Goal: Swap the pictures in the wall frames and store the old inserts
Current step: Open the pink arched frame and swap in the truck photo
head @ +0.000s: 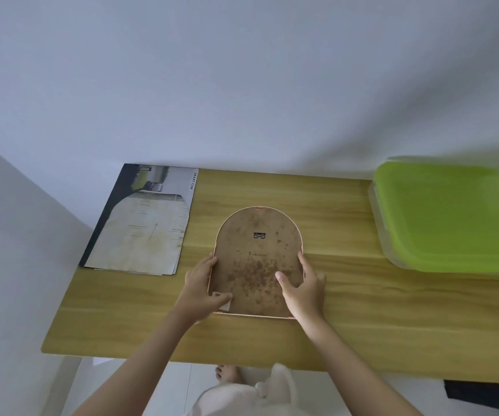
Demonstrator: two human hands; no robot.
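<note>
Here the arched frame (pixel 257 262) lies back-up on the wooden table (pixel 362 310), left hand (pixel 201 288) and right hand (pixel 302 288) gripping its sides, while the green-lidded container (pixel 449 214) sits closed, contents hidden.

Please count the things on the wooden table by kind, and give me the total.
Arched picture frame, face down, gripped by left hand and right hand: 1
Printed sheets, a stack; number of sheets not clear: 1
Container with green lid: 1
Total: 3
</note>
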